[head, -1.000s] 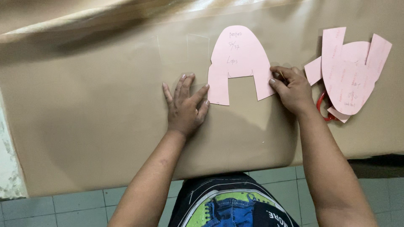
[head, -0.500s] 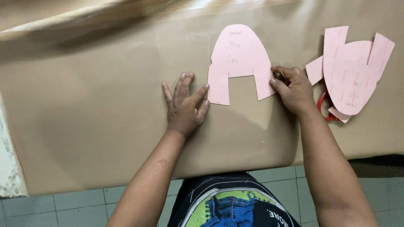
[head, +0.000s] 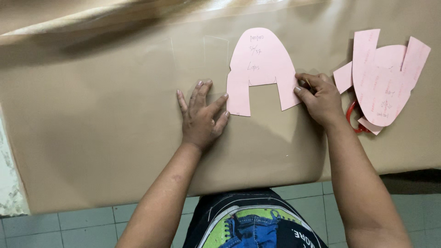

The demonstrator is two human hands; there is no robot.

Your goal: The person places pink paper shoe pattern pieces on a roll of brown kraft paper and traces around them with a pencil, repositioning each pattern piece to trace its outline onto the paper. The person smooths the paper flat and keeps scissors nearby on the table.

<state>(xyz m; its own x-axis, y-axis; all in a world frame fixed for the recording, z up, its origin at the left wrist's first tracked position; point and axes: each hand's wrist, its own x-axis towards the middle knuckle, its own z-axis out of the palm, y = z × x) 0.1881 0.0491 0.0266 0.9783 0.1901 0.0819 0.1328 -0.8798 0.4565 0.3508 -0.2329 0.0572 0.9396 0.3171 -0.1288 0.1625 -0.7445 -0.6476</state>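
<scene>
A sheet of tan material [head: 105,124] is covering the work surface and spreading far out to the left of the arch-shaped pink template [head: 262,64], which serves as the landmark here. Faint chalk lines are showing on the tan sheet just left of the template's rounded top.

The left hand [head: 200,120] is lying flat on the tan sheet, just left of and slightly below the template's left leg. Its fingers are spreading apart and pressing down, gripping nothing; the fingertips are reaching almost to the edge of that left leg.

The pink template itself is lying flat on the tan sheet, rounded end pointing away from the person, its two legs pointing toward them, with handwriting on its face.

The right hand [head: 320,97] is sitting at the outer edge of the template's right leg. Its fingers are curling together, the fingertips touching the paper's edge; something thin seems to be pinched in them, but what it is cannot be made out.

Further right of the template, a stack of pink pattern pieces [head: 386,78] is resting on the tan sheet, and a red looped handle [head: 353,118] is peeking out from under that stack, just beside the right wrist.
</scene>
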